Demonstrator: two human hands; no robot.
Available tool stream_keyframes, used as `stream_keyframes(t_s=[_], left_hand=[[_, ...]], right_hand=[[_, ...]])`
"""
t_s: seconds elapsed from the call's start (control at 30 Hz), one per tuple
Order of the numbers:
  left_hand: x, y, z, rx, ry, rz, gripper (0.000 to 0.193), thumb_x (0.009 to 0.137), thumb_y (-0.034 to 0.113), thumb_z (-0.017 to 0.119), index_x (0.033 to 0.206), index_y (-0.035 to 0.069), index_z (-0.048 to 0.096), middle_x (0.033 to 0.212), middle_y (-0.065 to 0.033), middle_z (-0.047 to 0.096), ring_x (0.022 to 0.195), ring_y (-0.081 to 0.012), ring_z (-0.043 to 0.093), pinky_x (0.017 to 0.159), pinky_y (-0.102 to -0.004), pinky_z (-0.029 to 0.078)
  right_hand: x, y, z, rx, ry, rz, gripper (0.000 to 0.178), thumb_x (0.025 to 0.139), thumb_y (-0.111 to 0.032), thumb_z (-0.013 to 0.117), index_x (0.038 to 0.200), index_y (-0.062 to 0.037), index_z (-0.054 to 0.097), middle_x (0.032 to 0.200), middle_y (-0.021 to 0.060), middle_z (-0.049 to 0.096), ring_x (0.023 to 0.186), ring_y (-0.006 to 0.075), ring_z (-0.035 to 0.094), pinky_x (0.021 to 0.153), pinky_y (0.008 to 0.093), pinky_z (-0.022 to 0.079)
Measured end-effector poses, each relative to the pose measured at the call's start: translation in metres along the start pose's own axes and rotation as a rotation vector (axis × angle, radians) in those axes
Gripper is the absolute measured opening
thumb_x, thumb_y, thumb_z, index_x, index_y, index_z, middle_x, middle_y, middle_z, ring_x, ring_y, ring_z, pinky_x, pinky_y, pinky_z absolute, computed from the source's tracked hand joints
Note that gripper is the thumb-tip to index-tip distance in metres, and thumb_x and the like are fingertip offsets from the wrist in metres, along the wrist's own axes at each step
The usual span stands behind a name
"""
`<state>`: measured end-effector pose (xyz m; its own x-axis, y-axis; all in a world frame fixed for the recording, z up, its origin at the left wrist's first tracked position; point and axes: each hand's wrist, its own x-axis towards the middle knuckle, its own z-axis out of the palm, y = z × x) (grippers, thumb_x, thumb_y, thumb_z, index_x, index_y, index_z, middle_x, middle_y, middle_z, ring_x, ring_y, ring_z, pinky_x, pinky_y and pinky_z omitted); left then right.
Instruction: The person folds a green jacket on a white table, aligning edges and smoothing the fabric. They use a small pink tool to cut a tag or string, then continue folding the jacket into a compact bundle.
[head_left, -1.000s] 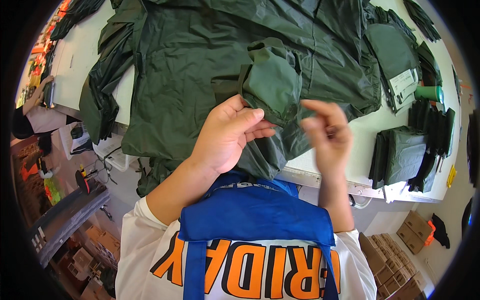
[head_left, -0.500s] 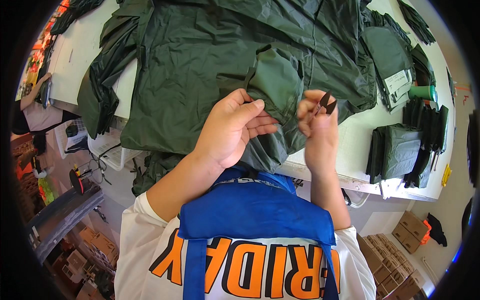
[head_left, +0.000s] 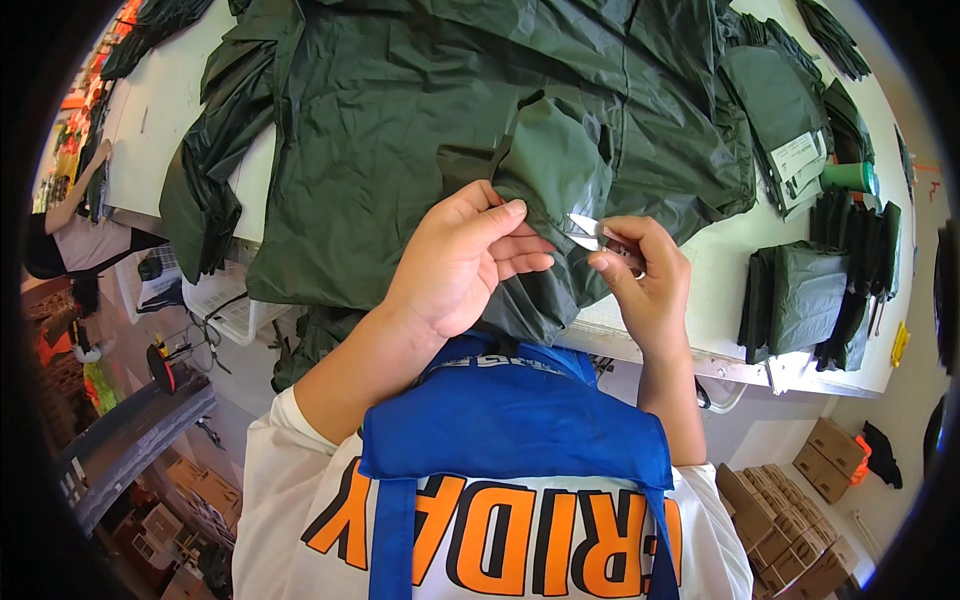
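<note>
A dark green waterproof-looking garment (head_left: 400, 130) lies spread over the white table, its lower part hanging off the near edge. My left hand (head_left: 465, 250) pinches a raised fold of the green fabric (head_left: 555, 165) between thumb and forefinger, the other fingers loosely curled. Thread snips (head_left: 587, 235) with short pointed metal blades are gripped in my right hand (head_left: 645, 275). Their blades point left and lie at the edge of that fold, close to my left fingertips. Whether a thread lies between the blades is too small to tell.
Folded green garments in packs (head_left: 808, 300) are stacked on the white table (head_left: 690, 290) at the right, near a green roll (head_left: 848, 178). White plastic baskets (head_left: 225, 305) stand below the table at left. Another person (head_left: 85, 235) works at far left. Cardboard boxes (head_left: 790, 520) are piled lower right.
My right hand has turned the snips so that their blades now point left, against the fabric fold. My left hand keeps its pinch in nearly the same place.
</note>
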<state>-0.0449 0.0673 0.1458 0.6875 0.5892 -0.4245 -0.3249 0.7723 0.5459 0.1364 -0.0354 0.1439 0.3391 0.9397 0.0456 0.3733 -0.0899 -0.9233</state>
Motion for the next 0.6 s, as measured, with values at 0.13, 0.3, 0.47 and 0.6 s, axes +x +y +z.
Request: stream_keyframes(t_s=[0.13, 0.3, 0.47, 0.6], left_hand=[[0.0002, 0.0000, -0.0004, -0.001, -0.003, -0.001, 0.009, 0.096, 0.013, 0.050, 0.100, 0.006, 0.054, 0.098, -0.0112, 0.067, 0.088, -0.0208, 0.067, 0.079, -0.0350, 0.054], [0.0004, -0.0012, -0.0001, 0.000, -0.009, 0.000, 0.009, 0.096, 0.014, 0.051, 0.101, 0.006, 0.054, 0.099, -0.0114, 0.067, 0.088, -0.0211, 0.067, 0.079, -0.0357, 0.054], [0.0009, -0.0016, -0.0004, 0.008, -0.007, -0.003, 0.010, 0.096, 0.014, 0.050, 0.102, 0.006, 0.053, 0.101, -0.0118, 0.066, 0.090, -0.0213, 0.066, 0.080, -0.0359, 0.054], [0.0014, 0.0003, 0.0028, 0.026, 0.007, -0.014, 0.011, 0.097, 0.015, 0.050, 0.102, 0.006, 0.053, 0.102, -0.0121, 0.066, 0.091, -0.0214, 0.066, 0.080, -0.0359, 0.054]], right_hand=[[0.0002, 0.0010, -0.0016, -0.003, -0.020, -0.022, 0.031, 0.075, -0.010, 0.078, 0.099, 0.0017, 0.062, 0.089, 0.0089, 0.062, 0.077, 0.0136, 0.060, 0.070, 0.0258, 0.051], [0.0016, 0.0009, 0.0011, 0.033, -0.016, -0.039, 0.032, 0.074, -0.012, 0.079, 0.098, 0.0017, 0.063, 0.088, 0.0084, 0.062, 0.074, 0.0136, 0.060, 0.069, 0.0254, 0.051], [0.0019, 0.0013, 0.0028, 0.009, -0.002, -0.049, 0.033, 0.072, -0.013, 0.080, 0.096, 0.0013, 0.064, 0.085, 0.0081, 0.062, 0.073, 0.0137, 0.059, 0.067, 0.0253, 0.051], [0.0027, 0.0010, 0.0050, 0.007, 0.009, -0.069, 0.032, 0.072, -0.013, 0.081, 0.095, 0.0013, 0.064, 0.085, 0.0086, 0.063, 0.073, 0.0136, 0.060, 0.066, 0.0253, 0.051]])
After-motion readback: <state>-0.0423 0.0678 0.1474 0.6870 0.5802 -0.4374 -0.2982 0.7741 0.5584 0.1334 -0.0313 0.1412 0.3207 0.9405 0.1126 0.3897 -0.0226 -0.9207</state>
